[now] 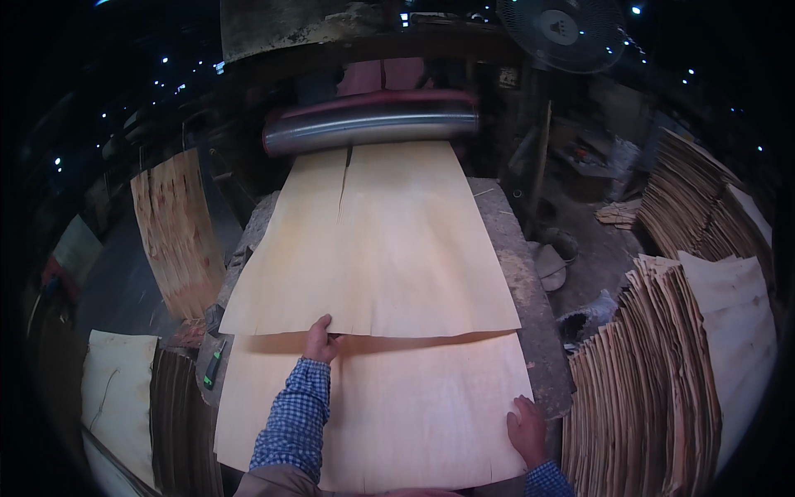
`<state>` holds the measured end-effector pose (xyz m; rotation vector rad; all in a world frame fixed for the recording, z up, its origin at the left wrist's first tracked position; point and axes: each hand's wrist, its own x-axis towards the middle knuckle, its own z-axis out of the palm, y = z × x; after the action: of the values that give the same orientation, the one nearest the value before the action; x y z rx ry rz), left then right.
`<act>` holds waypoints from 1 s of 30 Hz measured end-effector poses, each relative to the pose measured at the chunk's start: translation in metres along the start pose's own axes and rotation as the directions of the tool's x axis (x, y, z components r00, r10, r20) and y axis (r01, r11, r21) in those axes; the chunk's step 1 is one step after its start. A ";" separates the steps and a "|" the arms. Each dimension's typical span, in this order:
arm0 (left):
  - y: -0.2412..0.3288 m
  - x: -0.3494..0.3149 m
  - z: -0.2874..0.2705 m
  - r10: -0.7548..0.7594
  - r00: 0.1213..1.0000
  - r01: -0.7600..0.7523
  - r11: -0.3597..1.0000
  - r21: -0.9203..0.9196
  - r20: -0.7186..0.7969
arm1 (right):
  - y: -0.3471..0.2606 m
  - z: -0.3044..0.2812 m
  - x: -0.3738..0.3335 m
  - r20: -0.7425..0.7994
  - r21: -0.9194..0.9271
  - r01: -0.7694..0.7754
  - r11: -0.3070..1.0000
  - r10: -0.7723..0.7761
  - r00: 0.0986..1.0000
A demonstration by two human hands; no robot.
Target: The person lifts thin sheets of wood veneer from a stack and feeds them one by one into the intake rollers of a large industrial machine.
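Observation:
A pale wood veneer sheet (397, 240) lies with its far edge at a shiny metal roller (373, 128); a dark split runs in from that edge. My left hand (321, 340) is closed on its near edge, which is raised slightly above a second veneer sheet (414, 406). That lower sheet lies closest to me, partly covered by the first. At its right edge is my right hand (527, 431), fingers bent over the rim and seemingly gripping it; the fingers' undersides are hidden.
A worn grey bench (530, 306) bears the sheets. Veneer stacks (646, 373) stand upright at the right, others (182, 422) at the left. A green-handled knife (213, 367) lies on the left bench edge. A fan (563, 29) is above right; a person in pink (385, 76) is behind the roller.

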<state>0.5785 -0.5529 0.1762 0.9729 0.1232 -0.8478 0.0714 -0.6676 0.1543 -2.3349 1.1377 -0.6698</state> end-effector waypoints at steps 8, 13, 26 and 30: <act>-0.008 0.003 0.013 -0.230 0.950 0.272 0.941 0.200 -0.213 | -0.005 -0.016 -0.011 0.006 -0.151 -0.186 0.971 0.189 0.982; -0.069 -0.147 -0.061 -0.308 0.937 0.340 0.914 0.221 -0.167 | 0.000 -0.052 0.012 0.080 0.080 -0.361 0.929 0.355 0.931; -0.092 -0.378 -0.157 -0.183 0.939 0.251 0.944 -0.215 0.293 | -0.127 -0.151 0.051 0.468 0.868 -0.442 0.226 -0.080 0.880; -0.089 -0.366 -0.130 0.009 0.968 0.109 0.886 -0.451 0.251 | -0.039 -0.098 0.030 0.613 0.782 -0.616 0.096 0.060 0.787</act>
<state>0.3027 -0.2664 0.2046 0.4108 0.1295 -0.9267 0.0518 -0.6886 0.2606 -0.8675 0.6156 -0.3995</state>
